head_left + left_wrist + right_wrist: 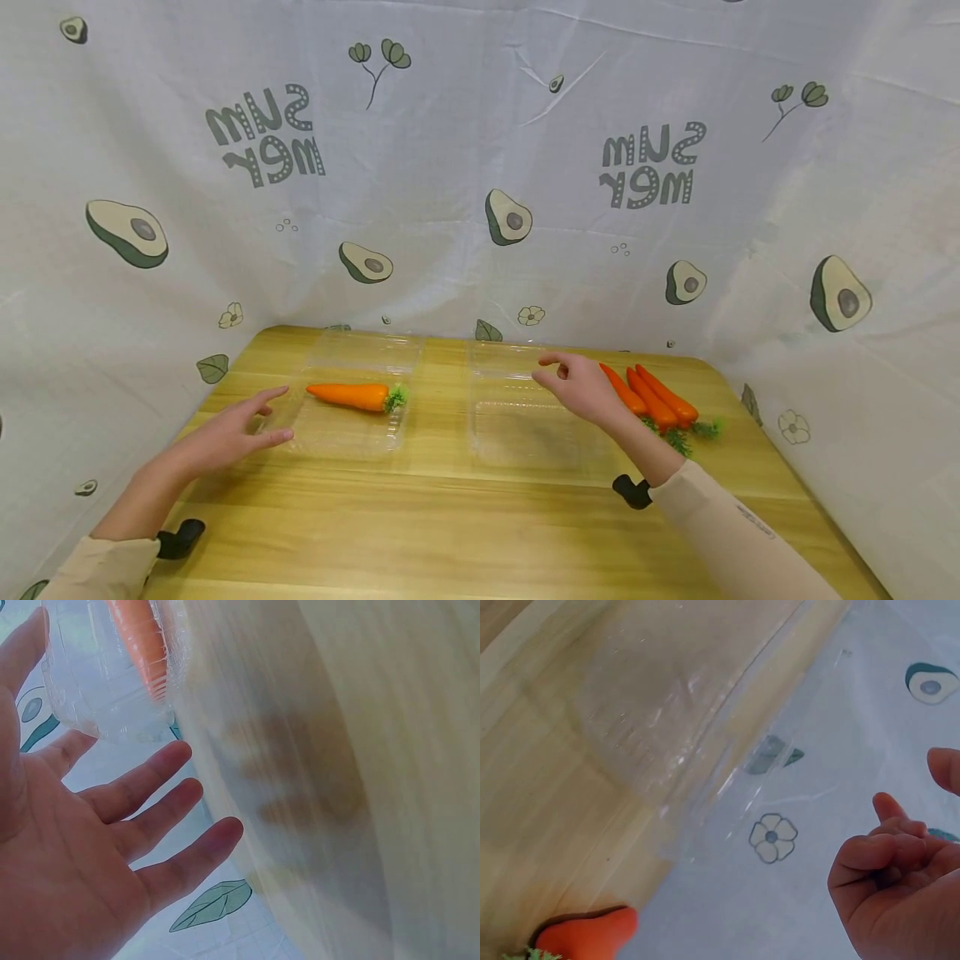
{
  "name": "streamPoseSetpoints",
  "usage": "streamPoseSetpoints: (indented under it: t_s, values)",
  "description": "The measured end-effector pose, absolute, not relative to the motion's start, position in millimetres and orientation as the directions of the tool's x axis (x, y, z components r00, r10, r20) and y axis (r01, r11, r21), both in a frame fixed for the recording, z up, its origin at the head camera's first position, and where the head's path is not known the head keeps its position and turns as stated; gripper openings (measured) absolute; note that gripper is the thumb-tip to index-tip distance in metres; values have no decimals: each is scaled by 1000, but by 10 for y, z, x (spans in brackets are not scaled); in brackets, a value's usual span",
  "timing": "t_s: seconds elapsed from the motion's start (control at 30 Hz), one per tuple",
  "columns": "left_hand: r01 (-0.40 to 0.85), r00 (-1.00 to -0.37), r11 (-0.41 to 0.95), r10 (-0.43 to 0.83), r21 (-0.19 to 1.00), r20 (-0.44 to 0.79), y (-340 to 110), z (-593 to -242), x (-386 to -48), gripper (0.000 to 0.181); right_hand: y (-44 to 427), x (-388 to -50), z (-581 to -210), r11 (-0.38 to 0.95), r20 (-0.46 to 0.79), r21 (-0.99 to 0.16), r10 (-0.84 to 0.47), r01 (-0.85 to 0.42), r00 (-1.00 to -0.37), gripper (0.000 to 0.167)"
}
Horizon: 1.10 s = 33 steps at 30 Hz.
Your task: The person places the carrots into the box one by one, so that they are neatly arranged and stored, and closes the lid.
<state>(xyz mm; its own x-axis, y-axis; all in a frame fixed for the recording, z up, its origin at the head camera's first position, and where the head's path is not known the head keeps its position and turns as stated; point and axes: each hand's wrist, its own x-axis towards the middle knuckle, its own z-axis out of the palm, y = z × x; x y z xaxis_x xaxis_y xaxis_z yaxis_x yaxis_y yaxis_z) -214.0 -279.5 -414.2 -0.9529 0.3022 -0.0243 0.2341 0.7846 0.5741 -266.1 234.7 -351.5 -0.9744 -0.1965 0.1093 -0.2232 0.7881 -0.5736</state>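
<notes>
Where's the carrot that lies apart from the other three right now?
In the head view, the lone carrot lies left of centre in the left clear plastic container, just right of the left hand, its green top pointing right.

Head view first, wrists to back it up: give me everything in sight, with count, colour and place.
Table: 1, yellowish wood, across the lower scene
Curtain: 1, white with printed avocados, behind and beside the table
Left container: 1, clear, table's left
Right container: 1, clear, right of centre
Single carrot: 1, orange, in the left container
Grouped carrots: 3, orange, table's right
Wrist attachments: 2, black, at the wrists
Sleeves: 2, beige, forearms
Left hand: 1, beside the left container
Right hand: 1, near the grouped carrots
</notes>
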Motion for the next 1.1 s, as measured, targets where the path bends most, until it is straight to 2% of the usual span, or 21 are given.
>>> streamPoseSetpoints:
  t_s: [0.27,0.83,1.1]
  values:
    - [232,-953,791,303,566,-33,-2800,-4119,-2144,82,2546,-2671,-3568,795,112,-580,-138,-178,-984,46]
    - [231,-951,791,307,567,-41,-2808,-4143,-2168,82,2919,-2619,-3659,733,47,-679,-17,-44,-999,55]
    - [217,-952,787,301,577,-53,-2804,-4136,-2156,83,3025,-2616,-3677,753,54,-658,16,-23,-998,61]
